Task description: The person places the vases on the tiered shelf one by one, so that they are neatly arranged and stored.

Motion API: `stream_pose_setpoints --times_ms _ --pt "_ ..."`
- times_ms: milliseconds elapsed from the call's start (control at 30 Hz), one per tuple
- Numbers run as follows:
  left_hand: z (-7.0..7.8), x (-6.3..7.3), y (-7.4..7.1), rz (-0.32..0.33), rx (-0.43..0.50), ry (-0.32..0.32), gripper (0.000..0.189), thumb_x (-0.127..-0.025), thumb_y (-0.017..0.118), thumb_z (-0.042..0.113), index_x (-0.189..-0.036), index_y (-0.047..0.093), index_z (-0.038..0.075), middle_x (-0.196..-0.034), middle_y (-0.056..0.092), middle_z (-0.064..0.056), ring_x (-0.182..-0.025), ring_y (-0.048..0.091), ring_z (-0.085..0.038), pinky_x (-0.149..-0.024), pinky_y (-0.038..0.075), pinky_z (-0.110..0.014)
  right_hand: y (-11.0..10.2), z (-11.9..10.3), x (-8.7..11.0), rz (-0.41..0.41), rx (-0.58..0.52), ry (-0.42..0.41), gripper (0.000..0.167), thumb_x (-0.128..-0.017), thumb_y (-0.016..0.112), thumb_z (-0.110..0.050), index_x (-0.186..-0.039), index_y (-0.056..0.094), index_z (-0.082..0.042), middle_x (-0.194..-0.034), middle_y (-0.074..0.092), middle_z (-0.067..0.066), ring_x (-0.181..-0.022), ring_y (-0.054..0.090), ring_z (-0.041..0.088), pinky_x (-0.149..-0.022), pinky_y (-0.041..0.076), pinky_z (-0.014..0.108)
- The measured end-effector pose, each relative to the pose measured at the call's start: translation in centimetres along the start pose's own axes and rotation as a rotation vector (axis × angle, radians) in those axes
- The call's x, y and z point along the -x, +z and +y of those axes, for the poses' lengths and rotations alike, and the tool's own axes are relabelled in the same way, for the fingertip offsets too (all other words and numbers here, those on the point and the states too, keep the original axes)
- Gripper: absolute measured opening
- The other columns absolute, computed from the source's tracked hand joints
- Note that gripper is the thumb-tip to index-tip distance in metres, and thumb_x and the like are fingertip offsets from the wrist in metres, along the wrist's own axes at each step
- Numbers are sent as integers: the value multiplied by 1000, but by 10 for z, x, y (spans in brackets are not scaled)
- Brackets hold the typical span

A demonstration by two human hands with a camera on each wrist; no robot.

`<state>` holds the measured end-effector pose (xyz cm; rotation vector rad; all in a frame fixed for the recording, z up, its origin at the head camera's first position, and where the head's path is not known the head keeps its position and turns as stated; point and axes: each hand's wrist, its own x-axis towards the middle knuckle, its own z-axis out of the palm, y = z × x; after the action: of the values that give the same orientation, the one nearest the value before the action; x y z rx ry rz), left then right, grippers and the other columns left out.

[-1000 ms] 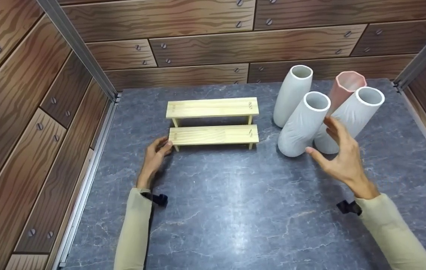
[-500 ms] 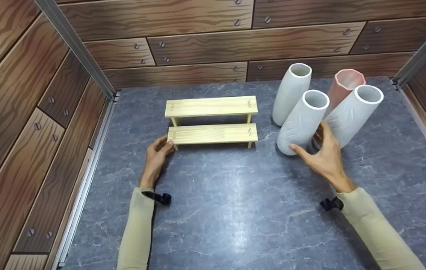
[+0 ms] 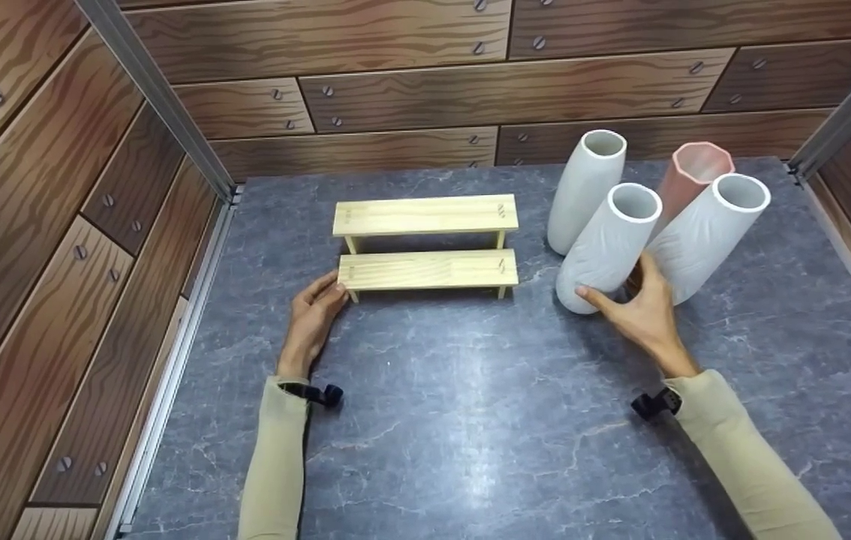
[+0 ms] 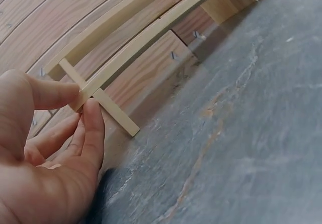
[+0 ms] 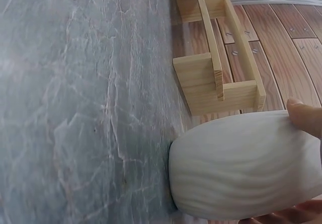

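Note:
A two-tier light wooden stand [image 3: 425, 271] sits left of centre in the head view. My left hand [image 3: 313, 319] pinches the left end of its lower shelf between thumb and fingers; the left wrist view shows the thumb and fingertips [image 4: 93, 110] meeting at the shelf's corner. On the right, my right hand [image 3: 647, 311] grips the lower part of a white textured vase [image 3: 605, 251], thumb on its front and fingers behind it. The right wrist view shows this vase [image 5: 236, 166] with its base at the tabletop.
Close around the gripped vase stand a smooth white vase [image 3: 583, 199] behind, a pink faceted vase [image 3: 684, 184] and another white textured vase [image 3: 711, 236] to its right. Wood-patterned walls [image 3: 395, 97] enclose the grey marbled tabletop [image 3: 463, 420] at the back and sides.
My right hand has moved left and closed round the front white vase, its fingers passing between it and the right-hand vase. My left hand stays at the stand's corner.

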<state>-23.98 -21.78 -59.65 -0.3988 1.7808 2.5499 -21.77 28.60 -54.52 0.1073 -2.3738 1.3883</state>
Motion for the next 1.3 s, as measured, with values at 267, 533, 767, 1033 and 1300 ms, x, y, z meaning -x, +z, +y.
stream_pose_setpoints --times_ms 267,533,767,1033,1300 --pt "-1 -1 -2 -20 85 13 50 -104 62 -6 -152 49 -12 -131 71 -14 -109 74 -10 -111 58 -27 -2 -23 -1 4 -53 -36 79 -70 97 2 -139 60 8 -117 67 12 -98 59 1 -80 49 12" --pt "-3 -3 -2 -43 104 29 53 -104 61 -8 -155 46 -12 -151 57 -28 -114 72 -10 -115 56 -29 -6 -42 -1 35 -125 -24 72 -67 97 3 -131 66 4 -107 68 -8 -95 64 3 -74 53 12" --pt "-5 -3 -5 -38 128 29 53 -104 60 -9 -155 46 -12 -152 56 -27 -114 72 -10 -113 57 -28 -6 -41 1 33 -105 -20 73 -65 99 3 -130 66 7 -105 67 -8 -93 65 4 -74 56 12" --pt "-5 -2 -8 -61 169 40 53 -105 56 -11 -156 43 -12 -152 56 -24 -116 71 -10 -112 57 -26 -7 -43 0 18 -97 -5 75 -67 100 0 -133 66 5 -110 71 3 -97 66 3 -80 58 10" --pt "-8 -3 -7 -91 178 38 54 -106 55 -10 -158 40 -13 -156 51 -28 -119 70 -10 -117 54 -28 -10 -50 1 24 -93 5 76 -67 100 0 -134 65 5 -112 71 11 -98 66 3 -81 57 8"
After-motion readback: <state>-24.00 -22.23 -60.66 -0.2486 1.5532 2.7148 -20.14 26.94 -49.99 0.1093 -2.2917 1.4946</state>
